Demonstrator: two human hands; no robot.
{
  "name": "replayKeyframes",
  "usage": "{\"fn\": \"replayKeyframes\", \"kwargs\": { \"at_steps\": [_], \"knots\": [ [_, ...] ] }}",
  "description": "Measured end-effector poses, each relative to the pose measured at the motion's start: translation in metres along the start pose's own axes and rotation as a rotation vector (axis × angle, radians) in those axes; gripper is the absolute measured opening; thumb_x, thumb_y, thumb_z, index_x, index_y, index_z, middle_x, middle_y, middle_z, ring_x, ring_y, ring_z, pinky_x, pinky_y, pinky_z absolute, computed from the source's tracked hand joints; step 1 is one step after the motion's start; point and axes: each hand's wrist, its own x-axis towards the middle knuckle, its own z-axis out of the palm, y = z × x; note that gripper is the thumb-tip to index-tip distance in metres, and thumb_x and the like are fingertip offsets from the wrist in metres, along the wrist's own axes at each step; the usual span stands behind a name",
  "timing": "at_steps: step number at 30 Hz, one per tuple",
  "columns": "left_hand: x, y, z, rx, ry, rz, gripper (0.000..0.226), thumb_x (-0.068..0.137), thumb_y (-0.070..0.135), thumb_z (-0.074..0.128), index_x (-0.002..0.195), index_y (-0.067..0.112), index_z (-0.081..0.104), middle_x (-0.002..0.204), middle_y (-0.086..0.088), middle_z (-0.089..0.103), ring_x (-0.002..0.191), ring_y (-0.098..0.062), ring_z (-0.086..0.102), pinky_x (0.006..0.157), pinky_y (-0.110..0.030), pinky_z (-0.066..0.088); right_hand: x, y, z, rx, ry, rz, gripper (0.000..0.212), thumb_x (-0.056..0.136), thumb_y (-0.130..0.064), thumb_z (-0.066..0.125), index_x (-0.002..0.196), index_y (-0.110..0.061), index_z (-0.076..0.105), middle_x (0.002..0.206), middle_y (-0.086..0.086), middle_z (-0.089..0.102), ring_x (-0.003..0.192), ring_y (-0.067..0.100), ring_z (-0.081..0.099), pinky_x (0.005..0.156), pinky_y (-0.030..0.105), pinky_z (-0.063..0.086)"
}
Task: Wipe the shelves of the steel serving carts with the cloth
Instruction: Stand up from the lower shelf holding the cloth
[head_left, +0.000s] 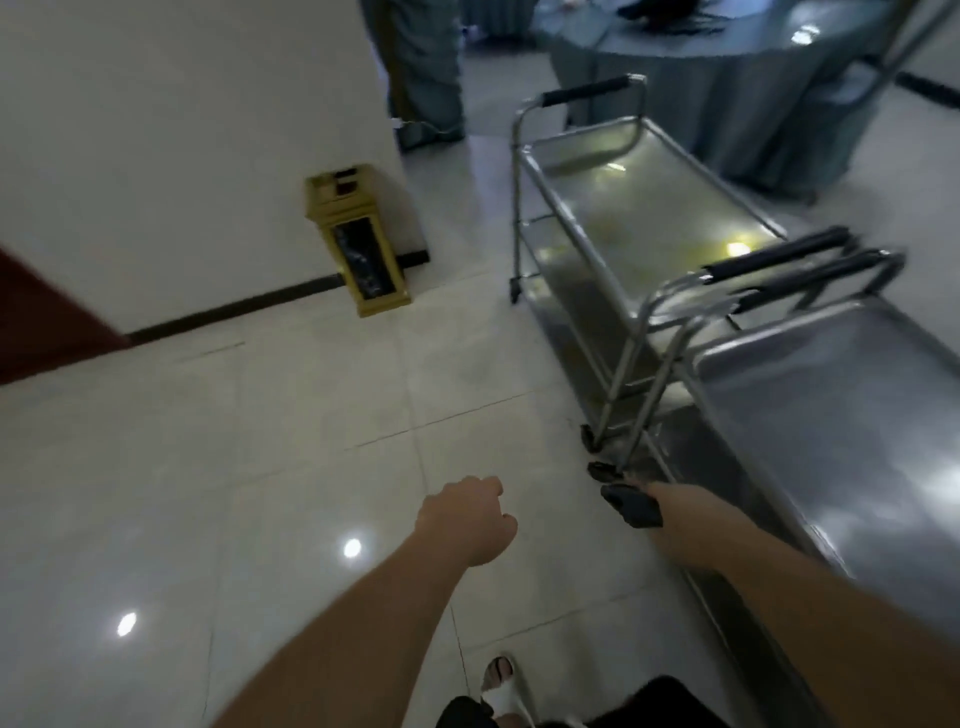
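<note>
Two steel serving carts stand at the right, end to end. The near cart (831, 415) shows its dull top shelf and black-gripped handle. The far cart (649, 208) has a shiny top shelf that reflects lights. My right hand (661, 496) reaches down beside the near cart's front leg, at the level of its lower shelf, and grips a dark cloth (631, 506) that hides most of the fingers. My left hand (467, 519) hangs over the floor tiles to the left of the carts, fingers curled into a fist with nothing in it.
A gold waste bin (358, 244) stands against the white wall (182, 130). Behind the far cart are a round table in a grey cloth (727, 78) and a standing person (426, 78). The carts' black casters (602, 470) sit near my right hand. My sandalled foot (498, 675) is below.
</note>
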Motion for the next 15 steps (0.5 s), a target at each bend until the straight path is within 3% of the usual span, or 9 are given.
{"fn": "replayKeyframes", "kwargs": {
  "at_steps": [2,6,15],
  "knots": [
    [0.027,0.007,-0.012,0.05,-0.025,0.059,0.057,0.099,0.05,0.049,0.152,0.029,0.046,0.15,-0.001,0.053,0.129,-0.028,0.056,0.101,-0.042,0.046,0.002,0.011,0.004,0.108,0.023,0.06,0.042,0.106,-0.019,0.053,0.147,-0.016,0.046,0.14,0.008,0.057,0.125,0.025,0.057,0.084,0.021,0.041],
    [0.076,0.036,-0.028,0.139,-0.074,0.167,0.057,0.099,0.051,0.048,0.152,0.029,0.046,0.149,-0.001,0.053,0.128,-0.027,0.057,0.099,-0.041,0.047,0.001,0.046,0.022,0.231,0.032,0.209,0.033,0.101,-0.017,0.057,0.133,-0.016,0.056,0.121,0.006,0.064,0.109,0.021,0.062,0.086,0.027,0.049],
    [0.147,0.103,-0.049,0.312,-0.108,0.32,0.056,0.098,0.05,0.048,0.15,0.029,0.047,0.145,-0.002,0.055,0.128,-0.028,0.056,0.099,-0.043,0.047,0.043,0.093,0.008,0.408,0.031,0.382,0.038,0.099,-0.01,0.057,0.136,-0.019,0.054,0.121,0.006,0.063,0.11,0.023,0.062,0.1,0.037,0.052]
  ]
}}
